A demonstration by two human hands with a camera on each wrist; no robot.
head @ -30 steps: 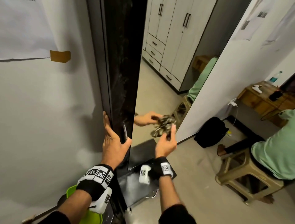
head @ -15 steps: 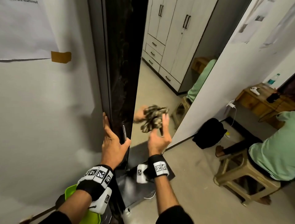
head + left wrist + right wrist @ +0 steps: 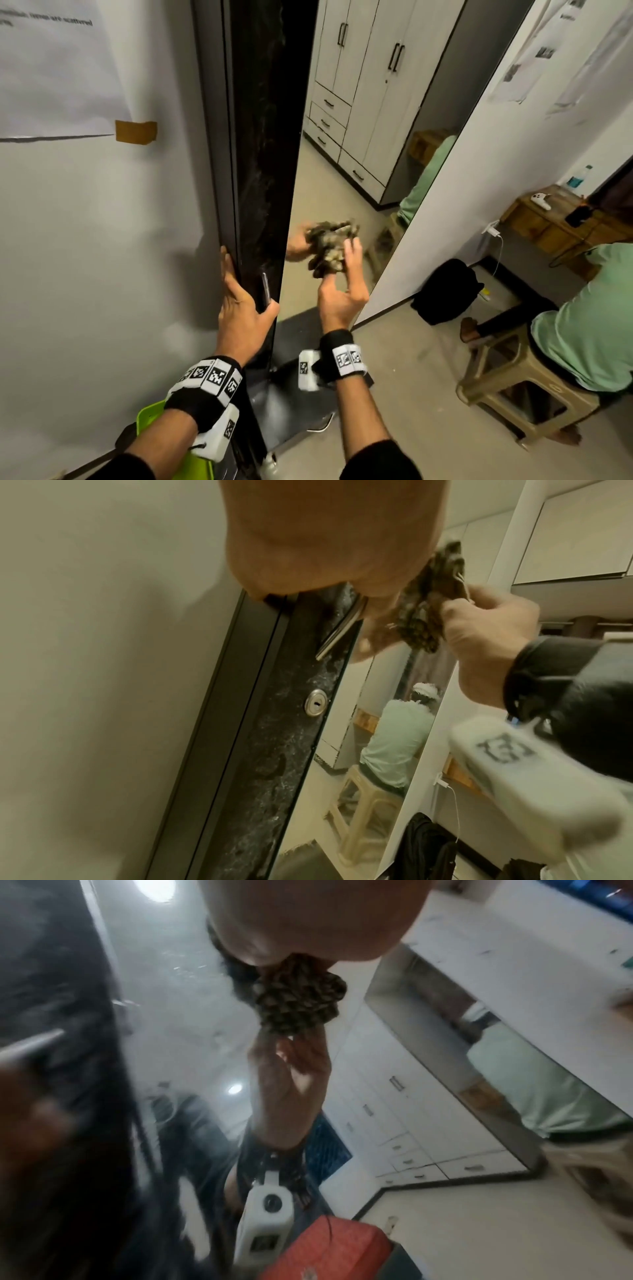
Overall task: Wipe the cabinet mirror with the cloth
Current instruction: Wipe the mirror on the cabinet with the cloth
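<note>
The right hand (image 3: 342,294) grasps a bunched, mottled brown cloth (image 3: 330,246), its fingers curled round the wad, and presses it against the cabinet mirror (image 3: 342,164). The cloth sits at the fingertips, above the palm, and its reflection meets it in the glass, along with the mirrored hand. From the left wrist view the same cloth (image 3: 431,596) shows pinched between thumb and fingers, flat to the mirror surface.

The left hand (image 3: 241,308) grips the edge of the dark cabinet door (image 3: 263,154), just left of the right hand. Its fingers lie along the outer side by the white wall (image 3: 85,257), and the thumb wraps round to the mirror side beside a slim metal handle (image 3: 265,291). Below this hand, in the left wrist view, a round keyhole lock (image 3: 316,702) is set in the door's speckled black strip.

To the right of the right hand, well apart, a person in a green shirt (image 3: 589,325) sits on a plastic stool (image 3: 507,383), with a black bag (image 3: 445,291) on the floor by the wall.
</note>
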